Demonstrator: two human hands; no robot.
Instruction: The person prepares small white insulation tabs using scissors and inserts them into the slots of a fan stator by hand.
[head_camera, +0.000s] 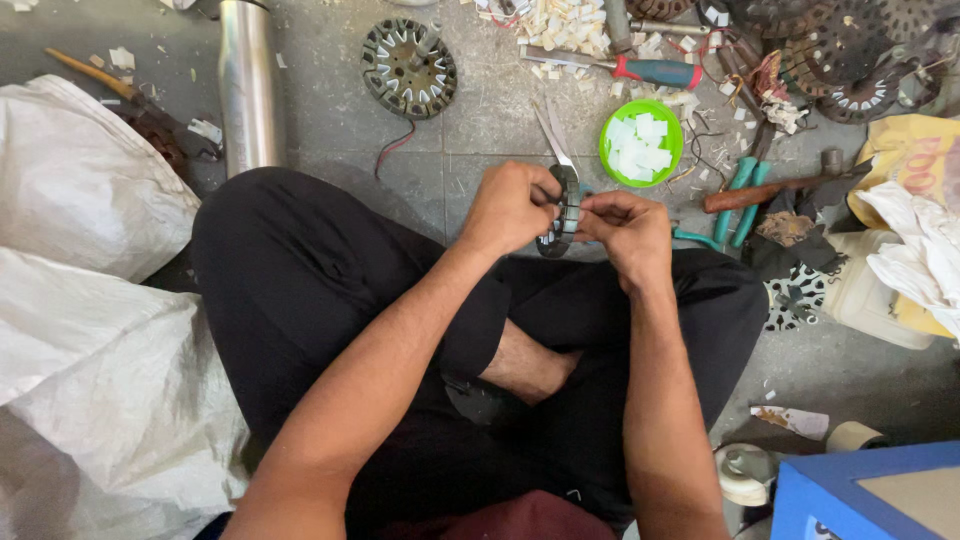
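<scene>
Both grips are clamped on the same thing: your left hand (513, 208) wraps the near side of the small ring-shaped stator core (567, 208), and your right hand (628, 228) pinches its other edge with the fingertips, so the core sits upright between them just over your knees. How many slots are already lined with paper I can't tell, the hands cover most of it.

Going left to right across the concrete floor (330, 110): white woven sacks (85, 190), a shiny metal tube (248, 85), another stator core (408, 67) lying flat with a red wire, scissors (552, 135) just behind your hands, a green bowl (641, 143) full of white paper slips, a red-handled screwdriver (655, 71), green-handled pliers (738, 195), a hammer (770, 187), and more cores piled at the far right (860, 60). Paper trimmings are everywhere.
</scene>
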